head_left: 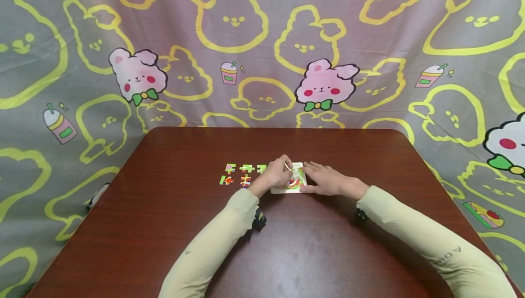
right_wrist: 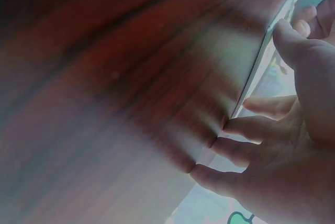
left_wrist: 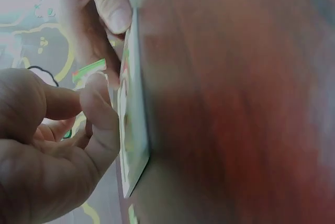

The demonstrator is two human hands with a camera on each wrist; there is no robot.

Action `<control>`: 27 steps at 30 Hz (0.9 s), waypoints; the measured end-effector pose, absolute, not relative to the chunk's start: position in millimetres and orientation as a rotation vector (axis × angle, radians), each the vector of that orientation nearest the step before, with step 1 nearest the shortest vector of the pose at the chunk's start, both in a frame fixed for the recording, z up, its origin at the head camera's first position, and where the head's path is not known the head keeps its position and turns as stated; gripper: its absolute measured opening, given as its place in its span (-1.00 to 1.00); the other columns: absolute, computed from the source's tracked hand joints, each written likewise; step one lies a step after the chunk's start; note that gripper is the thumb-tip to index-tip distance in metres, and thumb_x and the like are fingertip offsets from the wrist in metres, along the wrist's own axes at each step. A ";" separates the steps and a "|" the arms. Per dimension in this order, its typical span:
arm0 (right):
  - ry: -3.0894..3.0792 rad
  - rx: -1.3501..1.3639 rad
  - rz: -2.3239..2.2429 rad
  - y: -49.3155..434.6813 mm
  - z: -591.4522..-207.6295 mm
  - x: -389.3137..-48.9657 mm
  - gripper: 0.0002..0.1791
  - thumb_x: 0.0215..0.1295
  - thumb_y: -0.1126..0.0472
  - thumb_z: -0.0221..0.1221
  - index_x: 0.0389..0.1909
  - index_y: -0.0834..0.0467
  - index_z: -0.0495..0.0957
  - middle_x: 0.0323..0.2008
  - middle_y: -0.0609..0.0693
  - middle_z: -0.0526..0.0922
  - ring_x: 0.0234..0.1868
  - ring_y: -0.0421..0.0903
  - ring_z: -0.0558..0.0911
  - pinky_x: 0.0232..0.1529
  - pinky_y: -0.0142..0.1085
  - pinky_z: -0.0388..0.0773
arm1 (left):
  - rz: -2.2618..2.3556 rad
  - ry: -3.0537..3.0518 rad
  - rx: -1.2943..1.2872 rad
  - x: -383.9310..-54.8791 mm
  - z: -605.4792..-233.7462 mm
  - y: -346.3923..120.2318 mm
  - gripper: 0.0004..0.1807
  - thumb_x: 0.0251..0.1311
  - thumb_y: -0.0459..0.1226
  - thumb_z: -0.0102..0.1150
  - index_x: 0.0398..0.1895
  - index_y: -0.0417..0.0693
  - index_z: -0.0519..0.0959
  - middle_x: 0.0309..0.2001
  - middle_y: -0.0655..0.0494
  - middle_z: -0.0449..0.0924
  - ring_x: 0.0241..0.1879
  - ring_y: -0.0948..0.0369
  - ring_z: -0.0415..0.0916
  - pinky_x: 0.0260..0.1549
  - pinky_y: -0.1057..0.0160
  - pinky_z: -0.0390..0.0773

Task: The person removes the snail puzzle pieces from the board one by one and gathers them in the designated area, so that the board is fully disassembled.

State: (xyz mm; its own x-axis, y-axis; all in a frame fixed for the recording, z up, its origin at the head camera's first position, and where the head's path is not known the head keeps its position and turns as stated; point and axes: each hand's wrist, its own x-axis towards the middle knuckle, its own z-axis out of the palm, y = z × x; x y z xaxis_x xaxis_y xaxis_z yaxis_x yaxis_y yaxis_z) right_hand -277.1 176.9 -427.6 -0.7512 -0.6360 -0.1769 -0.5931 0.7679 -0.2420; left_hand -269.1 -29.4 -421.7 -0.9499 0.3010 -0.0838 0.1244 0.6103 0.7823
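A small jigsaw puzzle board (head_left: 289, 191) with a pale rim and a colourful picture lies flat on the table. Over its left part, my left hand (head_left: 279, 173) pinches a jigsaw piece between thumb and finger. In the left wrist view that piece (left_wrist: 90, 70) shows a green edge and is held above the board. My right hand (head_left: 328, 179) rests at the board's right side, fingers spread and fairly straight. Its fingertips touch the tabletop in the right wrist view, with the thumb (right_wrist: 287, 38) at the board's near edge. The left hand covers part of the board.
Left of the board, loose jigsaw pieces lie in two rows, among them a pink-and-green piece (head_left: 230, 167), a green-and-white piece (head_left: 247, 168) and a red-and-green piece (head_left: 226, 180). The brown table (head_left: 197, 225) ends at a patterned curtain (head_left: 254, 61) behind.
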 end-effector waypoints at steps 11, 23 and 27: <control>2.726 -0.974 -0.258 178.0 -427.9 -277.6 -0.17 0.33 -0.29 0.09 0.42 0.17 0.22 0.49 0.32 0.11 0.50 0.30 0.11 0.29 0.37 0.16 | 1.255 2.661 0.342 -277.9 -412.4 -66.1 -0.91 0.29 -0.37 0.11 -0.18 -0.16 0.45 -0.39 0.01 0.52 -0.57 0.12 0.61 -0.70 0.39 0.43; 2.718 -0.972 -0.267 177.9 -427.3 -277.2 -0.16 0.33 -0.29 0.10 0.42 0.18 0.21 0.49 0.31 0.09 0.51 0.29 0.10 0.30 0.37 0.15 | 1.140 2.699 0.315 -279.4 -412.1 -105.6 -0.92 0.29 -0.35 0.12 -0.19 -0.13 0.49 -0.33 -0.09 0.66 -0.60 0.21 0.58 -0.60 0.34 0.50; 2.717 -0.964 -0.260 177.6 -428.4 -277.8 -0.16 0.33 -0.30 0.09 0.43 0.17 0.20 0.50 0.30 0.09 0.51 0.28 0.10 0.31 0.36 0.15 | 1.093 2.699 0.289 -279.4 -410.0 -117.3 -0.90 0.29 -0.33 0.14 -0.17 -0.12 0.51 -0.33 -0.05 0.64 -0.57 0.19 0.59 -0.54 0.34 0.54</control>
State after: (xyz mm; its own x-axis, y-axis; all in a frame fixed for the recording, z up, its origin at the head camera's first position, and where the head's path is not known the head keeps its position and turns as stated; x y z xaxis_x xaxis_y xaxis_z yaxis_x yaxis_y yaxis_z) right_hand -277.8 177.6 -428.4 -0.7515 -0.6374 -0.1703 -0.5935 0.7658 -0.2475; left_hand -279.4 -117.3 -410.0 -0.9575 0.2601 -0.1245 0.1001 0.7049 0.7022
